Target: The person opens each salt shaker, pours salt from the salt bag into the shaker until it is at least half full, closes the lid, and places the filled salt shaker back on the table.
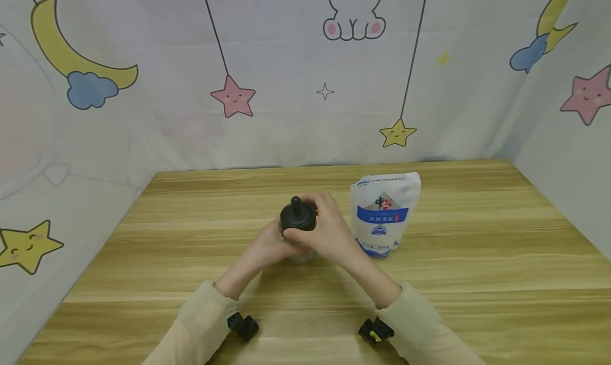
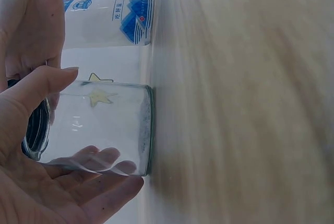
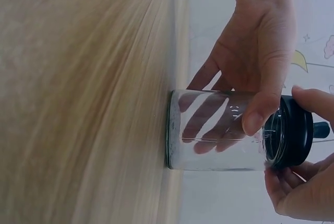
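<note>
A clear glass jar (image 3: pixel 209 153) stands upright on the wooden table, its inside looking bare. On its mouth sits a black lid (image 1: pixel 297 222) with a small knob on top. My left hand (image 1: pixel 269 245) grips the jar's body from the left, thumb across the near side and fingers behind the glass, as the right wrist view shows. My right hand (image 1: pixel 329 227) holds the lid by its rim, thumb at the near side and fingers round the far side. Right of the hands stands a white pouch of sea salt (image 1: pixel 382 216) with a blue band.
The wood-grained table (image 1: pixel 191 206) reaches back to a white cloth backdrop (image 1: pixel 286 137) printed with stars and moons. More cloth closes off the left and right sides. A small black camera (image 1: pixel 243 327) is strapped at the left wrist, another camera (image 1: pixel 376 330) at the right.
</note>
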Motion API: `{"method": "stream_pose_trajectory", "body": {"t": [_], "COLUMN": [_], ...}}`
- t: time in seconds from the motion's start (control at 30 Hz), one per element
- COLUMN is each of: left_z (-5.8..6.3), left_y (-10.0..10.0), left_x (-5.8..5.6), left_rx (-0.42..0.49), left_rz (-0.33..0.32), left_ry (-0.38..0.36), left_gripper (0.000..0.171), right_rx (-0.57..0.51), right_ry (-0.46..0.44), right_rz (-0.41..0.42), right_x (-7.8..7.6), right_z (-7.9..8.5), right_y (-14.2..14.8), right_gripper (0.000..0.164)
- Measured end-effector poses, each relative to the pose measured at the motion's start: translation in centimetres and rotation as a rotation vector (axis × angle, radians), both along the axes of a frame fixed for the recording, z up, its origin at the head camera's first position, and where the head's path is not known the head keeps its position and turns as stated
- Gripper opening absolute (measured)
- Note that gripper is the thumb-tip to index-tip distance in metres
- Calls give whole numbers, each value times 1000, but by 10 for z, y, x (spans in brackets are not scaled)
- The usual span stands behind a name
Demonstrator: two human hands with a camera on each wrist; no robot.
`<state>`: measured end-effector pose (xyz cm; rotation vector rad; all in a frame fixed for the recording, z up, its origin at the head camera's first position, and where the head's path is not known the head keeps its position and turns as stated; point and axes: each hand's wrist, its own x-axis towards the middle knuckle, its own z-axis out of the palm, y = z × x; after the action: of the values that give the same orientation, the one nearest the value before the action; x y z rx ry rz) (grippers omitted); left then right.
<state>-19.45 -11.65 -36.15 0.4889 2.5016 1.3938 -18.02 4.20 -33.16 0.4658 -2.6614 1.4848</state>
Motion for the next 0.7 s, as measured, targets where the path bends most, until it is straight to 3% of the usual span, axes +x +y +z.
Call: {"method": "stream_pose_trajectory", "body": {"t": [0.7], "left_z": [1], "left_y": [-1], "left_x": [2], "left_rx": [7], "left_rz": [33], "left_ry": [-50], "left_gripper": [89], "right_rx": [9], "right_ry": [3], "right_rz": [62], "right_x": [2], "right_z": [3], "right_y": [0], "right_gripper": [68]}}
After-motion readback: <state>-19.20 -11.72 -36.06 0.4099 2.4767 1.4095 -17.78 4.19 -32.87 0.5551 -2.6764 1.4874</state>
